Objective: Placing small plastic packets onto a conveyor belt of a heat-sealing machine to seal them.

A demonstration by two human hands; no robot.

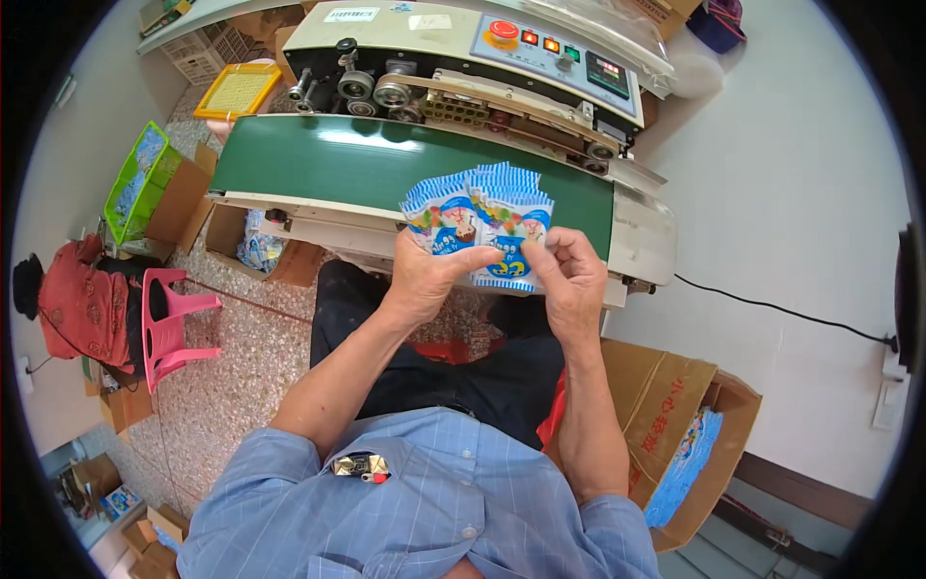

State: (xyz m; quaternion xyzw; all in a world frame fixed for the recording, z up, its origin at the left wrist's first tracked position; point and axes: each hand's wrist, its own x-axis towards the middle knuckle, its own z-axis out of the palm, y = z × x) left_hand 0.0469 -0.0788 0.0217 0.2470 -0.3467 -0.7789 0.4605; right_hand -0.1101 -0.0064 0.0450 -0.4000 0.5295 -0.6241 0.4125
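Note:
Several small blue-and-white printed snack packets (508,214) with striped ends are fanned in two overlapping bunches before me. My left hand (424,278) grips them from the left, its thumb lying across the front of the packets. On the other side, my right hand (574,282) is closed at the right edge of the right bunch, thumb and forefinger on it. Both hands are just in front of the near edge of a green conveyor belt (318,159). The belt runs along a bag-sealing machine (405,39) with rollers and a control panel.
An open carton (666,386) at my right holds blue packets; another carton (227,241) with packets stands left of the belt. Further left are a green basket (121,217), a pink stool (174,328) with red cloth beside it, and a yellow tray (220,92). A black cable (772,307) runs rightward.

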